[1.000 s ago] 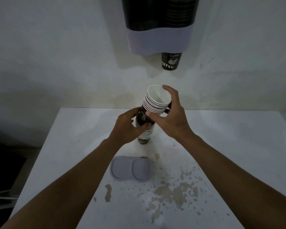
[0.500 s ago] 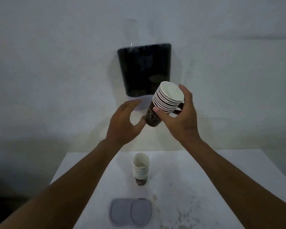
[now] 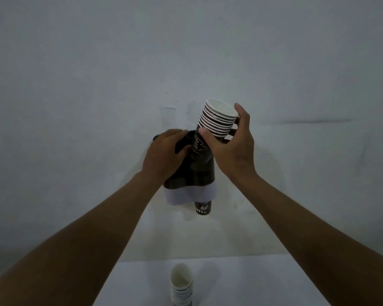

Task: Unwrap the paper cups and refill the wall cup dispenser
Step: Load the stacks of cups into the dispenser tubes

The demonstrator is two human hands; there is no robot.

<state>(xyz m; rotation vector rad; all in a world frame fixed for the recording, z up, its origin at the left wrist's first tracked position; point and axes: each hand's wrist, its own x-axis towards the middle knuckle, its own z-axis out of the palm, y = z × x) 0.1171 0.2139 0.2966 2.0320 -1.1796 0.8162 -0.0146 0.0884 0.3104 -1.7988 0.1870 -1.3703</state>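
Pale wall point(image 3: 97, 85), plain and faintly mottled, fills most of the view; wide bare areas lie left, right and above the dispenser. White worktop point(image 3: 263, 281) runs along the bottom edge, its far edge meeting the wall; only a strip of it shows. Wall cup dispenser point(image 3: 195, 173), a dark housing with a pale lower collar point(image 3: 190, 196), is mounted at centre, well above the worktop, with open room on both sides. One dark printed cup point(image 3: 203, 208) projects downward from the collar's right side.

Left hand point(image 3: 164, 155) rests on the dispenser's upper left, fingers curled over its top edge and gripping it. Right hand point(image 3: 232, 149) holds the stack of paper cups point(image 3: 212, 127), thumb on the near side and fingers wrapped round the far side. The stack is tilted, white rims up and to the right, dark base down and to the left, at the top of the dispenser; whether the base has entered the opening cannot be told.

A second, shorter stack of cups point(image 3: 181, 288) stands upright on the worktop near the bottom edge, mouth up, directly below the dispenser and apart from both hands.
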